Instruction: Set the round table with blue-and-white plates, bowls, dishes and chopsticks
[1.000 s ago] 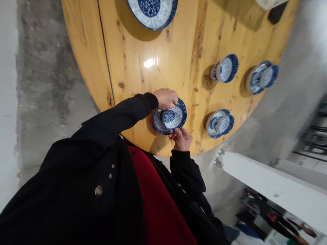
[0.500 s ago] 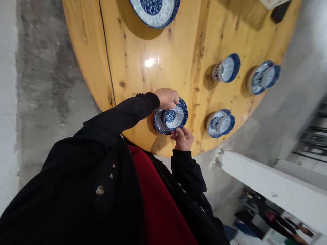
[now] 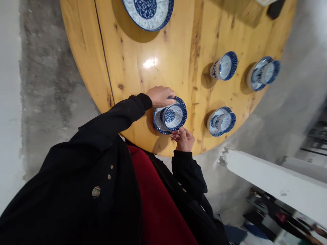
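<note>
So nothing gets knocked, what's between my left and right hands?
In the head view, a blue-and-white bowl lies between your left hand and right hand, with a wider dish beneath it.

At the near edge of the tabletop (image 3: 176, 61), a front bowl (image 3: 174, 117) sits in a front dish (image 3: 156, 124), the left hand (image 3: 160, 96) at the dish's far left side and the right hand (image 3: 184, 139) at the near right rim. To the right, a second bowl (image 3: 226, 122) rests in a second dish (image 3: 210, 123). Behind that pair stands a lone bowl (image 3: 224, 67); right of it, a third dish (image 3: 256, 68) bears a third bowl (image 3: 269, 74). A large plate (image 3: 148, 22) (partly out of view) lies well behind the left hand.
</note>
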The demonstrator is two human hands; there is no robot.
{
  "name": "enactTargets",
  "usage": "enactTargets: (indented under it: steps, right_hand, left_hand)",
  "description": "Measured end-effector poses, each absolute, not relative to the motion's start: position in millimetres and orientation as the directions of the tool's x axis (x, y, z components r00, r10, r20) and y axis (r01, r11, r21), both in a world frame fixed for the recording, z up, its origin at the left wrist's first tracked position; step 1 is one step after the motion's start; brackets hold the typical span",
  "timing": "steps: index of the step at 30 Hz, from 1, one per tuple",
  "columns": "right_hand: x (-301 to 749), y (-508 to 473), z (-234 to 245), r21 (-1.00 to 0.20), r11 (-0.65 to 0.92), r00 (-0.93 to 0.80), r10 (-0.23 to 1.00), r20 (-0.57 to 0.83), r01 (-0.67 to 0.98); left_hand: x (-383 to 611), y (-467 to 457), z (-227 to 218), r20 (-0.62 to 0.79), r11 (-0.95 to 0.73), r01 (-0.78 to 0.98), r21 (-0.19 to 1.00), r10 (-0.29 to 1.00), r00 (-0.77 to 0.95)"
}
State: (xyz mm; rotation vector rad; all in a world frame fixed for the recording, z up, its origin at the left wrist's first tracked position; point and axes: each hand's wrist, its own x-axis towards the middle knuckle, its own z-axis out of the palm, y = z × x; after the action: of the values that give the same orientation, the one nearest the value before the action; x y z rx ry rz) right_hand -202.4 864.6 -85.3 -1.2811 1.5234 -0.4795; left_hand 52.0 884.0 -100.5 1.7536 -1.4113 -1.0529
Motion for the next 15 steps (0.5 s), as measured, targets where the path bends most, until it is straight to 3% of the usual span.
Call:
enactTargets:
  steps: [6,15]
  right_hand:
    - [-207,885,-75,-0.817,0.404,0.046,-0.886,-0.461,-0.411]
    - [-167,941,-58,-0.876,0.414,0.186,-0.867,-0.462,-0.246]
  left_hand:
    - [71,943,-88,-0.222,-0.342,-0.418,0.842,-0.925,0.309]
    - [79,1031,-93,-0.398,-0.465,-0.397,0.791,-0.884,0.244]
